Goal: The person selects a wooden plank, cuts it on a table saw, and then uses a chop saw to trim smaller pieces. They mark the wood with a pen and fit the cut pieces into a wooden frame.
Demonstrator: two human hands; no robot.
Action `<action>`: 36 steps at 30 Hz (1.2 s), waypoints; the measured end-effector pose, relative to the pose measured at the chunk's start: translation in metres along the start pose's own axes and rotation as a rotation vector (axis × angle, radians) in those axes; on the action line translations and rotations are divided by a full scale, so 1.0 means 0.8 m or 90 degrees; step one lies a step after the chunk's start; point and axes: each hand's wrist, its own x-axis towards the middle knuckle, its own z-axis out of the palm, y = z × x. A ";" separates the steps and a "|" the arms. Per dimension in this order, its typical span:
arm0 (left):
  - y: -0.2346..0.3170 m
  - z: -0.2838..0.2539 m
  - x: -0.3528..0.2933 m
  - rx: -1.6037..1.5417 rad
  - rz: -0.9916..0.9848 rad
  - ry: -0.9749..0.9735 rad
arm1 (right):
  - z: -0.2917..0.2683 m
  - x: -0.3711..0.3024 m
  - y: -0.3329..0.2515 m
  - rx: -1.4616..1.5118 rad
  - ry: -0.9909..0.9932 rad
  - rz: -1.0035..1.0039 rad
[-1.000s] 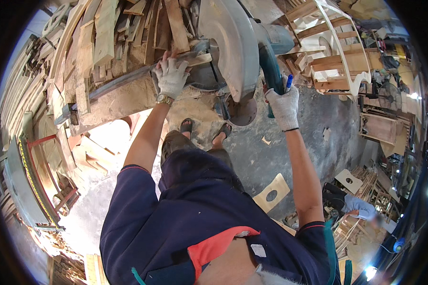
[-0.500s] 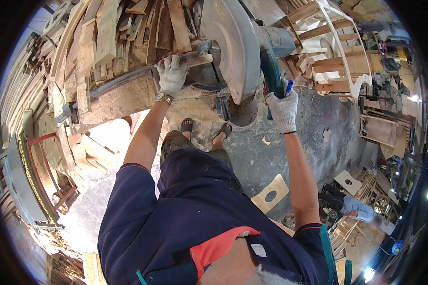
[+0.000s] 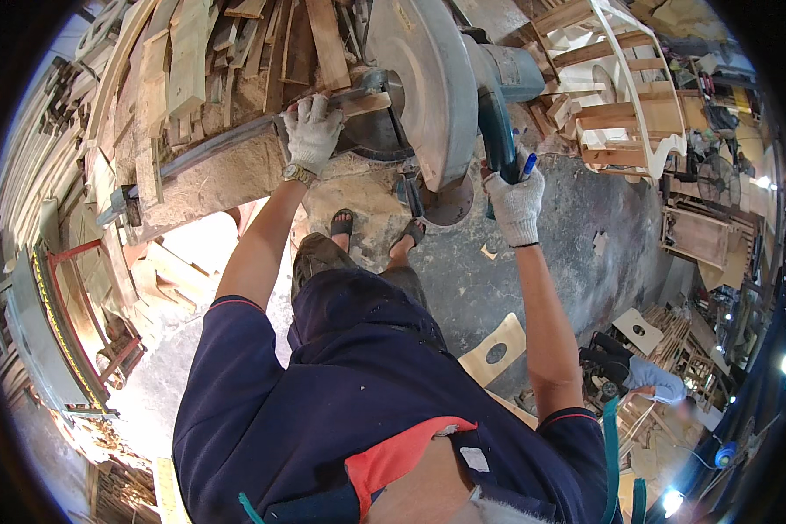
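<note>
**Little Displacement Found at the Saw [image 3: 430, 105]**

We compared this moment with the views of the last 1 second and found only slight shifts, most of them common to the whole view. The left hand [image 3: 313, 138] and the right hand [image 3: 517, 203], both in white knit gloves, keep the same posts. We judge from this that the work is at a steadying stage, with the wood piece [image 3: 366, 105] held to its place relative to the saw.

The right grip is closed around the saw's dark green handle [image 3: 498, 140]; a blue pen [image 3: 528, 164] sticks up beside its fingers. The left grip lies with its fingers a little apart, at the left end of the wood piece; whether they pinch or only press it, we cannot tell.

The wood piece lies on the saw's base, between the left hand and the grey guard [image 3: 410, 52]. It appears short, narrow, straight-edged and pale, its left end obscured by the glove. The blade's position against it is hidden. Offcuts [image 3: 188, 70] and sawdust cover the adjoining desk [image 3: 223, 181].
</note>
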 end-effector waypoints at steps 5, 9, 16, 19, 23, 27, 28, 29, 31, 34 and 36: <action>-0.003 0.004 0.001 0.007 0.004 0.001 | 0.006 -0.003 -0.006 0.082 0.036 -0.007; 0.000 0.000 0.002 0.004 0.001 0.001 | 0.006 -0.003 -0.003 0.109 0.034 -0.009; -0.002 0.001 0.003 0.011 0.008 0.000 | 0.005 -0.003 -0.002 0.106 0.028 0.002; 0.000 -0.006 0.003 0.010 -0.004 -0.021 | 0.006 -0.003 -0.004 0.078 0.037 0.001; 0.001 -0.008 0.005 0.004 -0.007 -0.037 | 0.004 -0.009 -0.014 0.074 0.022 -0.005; 0.000 -0.006 0.005 0.014 0.000 -0.034 | 0.007 -0.010 -0.014 0.070 0.033 -0.012; 0.001 -0.009 0.005 0.024 -0.001 -0.044 | 0.007 -0.010 -0.012 0.066 0.036 -0.017; 0.001 -0.009 0.006 0.022 0.001 -0.044 | 0.009 -0.009 -0.008 0.061 0.040 -0.022; -0.001 -0.009 0.005 0.018 0.005 -0.042 | 0.009 -0.009 -0.001 0.043 0.038 -0.031; -0.003 -0.004 0.004 0.013 0.023 -0.008 | 0.009 -0.008 0.009 0.032 0.035 -0.043; -0.002 -0.002 0.005 0.002 0.008 -0.017 | 0.015 -0.008 0.018 0.061 0.053 -0.048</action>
